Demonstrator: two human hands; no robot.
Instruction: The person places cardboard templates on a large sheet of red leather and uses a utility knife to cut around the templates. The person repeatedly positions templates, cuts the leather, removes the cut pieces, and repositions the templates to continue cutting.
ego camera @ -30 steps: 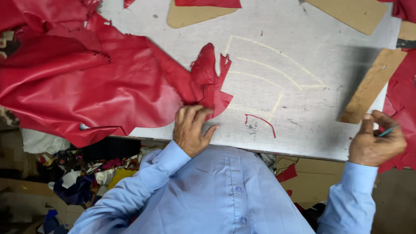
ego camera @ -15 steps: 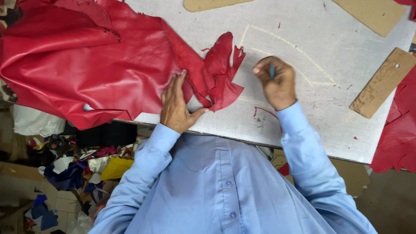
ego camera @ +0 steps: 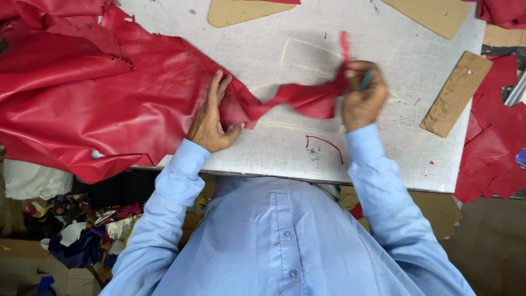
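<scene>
Right hand [ego camera: 363,98]: fingers curled shut, pinching the ragged end of a red leather sheet [ego camera: 104,104] and lifting it a little off the surface. A slim teal tool [ego camera: 366,80] sits in the same grip, its tip poking out above the knuckles; whether it is a pen or a blade cannot be told.

Left hand [ego camera: 211,118]: fingers stretched out flat and slightly spread, palm pressed down on the sheet where it narrows. Nothing is gripped; the hand only pins.

Between the two hands the leather runs as a twisted strip [ego camera: 298,98], pulled fairly taut. The bulk of the sheet lies left of the pinning hand, rumpled in soft folds, with its near edge spilling over the front of the white surface [ego camera: 383,159].

Handling, as a judgement: thin, limp hide that drapes and twists freely and has no stiffness of its own. Light at the tip, but the overhanging bulk probably drags. The sheen suggests a somewhat slick face, so a flat palm holds it better than fingertips. The torn tip looks weak; take hold further in, where the strip widens.

Around: pale chalk outlines on the surface, a thin curled red trimming [ego camera: 326,145] near the front edge, a tan rectangular cardboard pattern [ego camera: 456,93] to the right, more red offcuts [ego camera: 490,153] beyond it.
</scene>
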